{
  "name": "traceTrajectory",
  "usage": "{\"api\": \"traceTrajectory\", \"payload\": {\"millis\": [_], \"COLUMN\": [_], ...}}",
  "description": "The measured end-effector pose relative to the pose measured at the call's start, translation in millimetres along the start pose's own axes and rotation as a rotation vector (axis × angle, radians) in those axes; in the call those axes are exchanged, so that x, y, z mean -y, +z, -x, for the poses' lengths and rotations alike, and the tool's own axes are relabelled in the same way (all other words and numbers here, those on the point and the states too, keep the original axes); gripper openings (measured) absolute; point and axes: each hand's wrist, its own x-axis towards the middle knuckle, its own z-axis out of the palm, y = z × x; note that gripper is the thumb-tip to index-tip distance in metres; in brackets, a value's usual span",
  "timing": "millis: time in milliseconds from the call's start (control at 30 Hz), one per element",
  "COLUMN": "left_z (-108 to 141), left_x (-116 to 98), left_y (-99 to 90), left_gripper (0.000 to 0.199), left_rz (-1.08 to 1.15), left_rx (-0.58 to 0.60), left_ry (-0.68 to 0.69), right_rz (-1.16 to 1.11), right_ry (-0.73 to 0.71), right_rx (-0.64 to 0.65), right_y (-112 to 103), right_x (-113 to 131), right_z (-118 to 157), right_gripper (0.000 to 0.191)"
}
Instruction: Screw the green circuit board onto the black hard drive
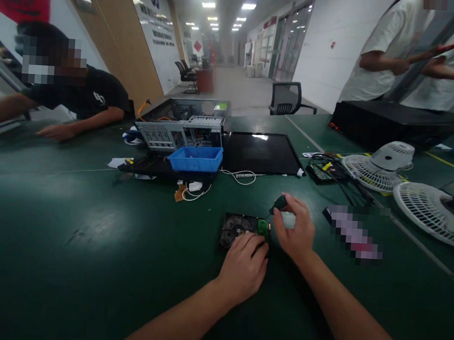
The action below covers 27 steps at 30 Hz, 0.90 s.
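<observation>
Head: drive under left hand.

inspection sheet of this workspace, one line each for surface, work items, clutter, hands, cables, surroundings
surface: green table, pale glare patch at left
work items: hard drive flat on the table; dark-handled screwdriver, tip near its green circuit board, contact unclear
clutter: open computer case, blue bin, black panel, white fan parts
hands: left hand resting on the drive; right hand gripping the screwdriver
cables: white loops beyond the drive, dark cables at right
surroundings: seated person at left, two people at far right, chair beyond the table
</observation>
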Motion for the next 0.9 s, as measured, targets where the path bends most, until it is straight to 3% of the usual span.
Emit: {"api": "traceTrajectory", "payload": {"millis": [167, 267, 467, 700, 900], "left_z": [0.0, 0.2, -1.8, -4.5, -8.1], "left_x": [0.8, 2.1, 5.5, 5.7, 2.0], "left_y": [0.6, 0.6, -1.4, -4.1, -1.5], "left_gripper": [0.037, 0.035, 0.025, 0.023, 0.017], "left_rz": [0.027, 0.015, -0.01, 0.027, 0.061], "left_rx": [-0.002, 0.0, 0.032, 0.029, -0.025], "left_ry": [-0.023, -0.005, 0.016, -0.022, -0.087], "right_rz": [-0.089, 0.015, 0.125, -0.019, 0.161], "right_ry": [0.06, 0.007, -0.075, 0.0, -0.162], "right_rx": [0.005, -0.039, 0.015, 0.05, -0.002], "right_y": [6.3, 6.5, -0.8, -0.5, 0.2], "right_x": [1.7, 4.7, 9.7, 3.9, 9.3], "right_z": [3.3, 0.5, -8.1, -4.7, -3.1], "right_gripper": [0.06, 0.057, 0.054, 0.057, 0.062]}}
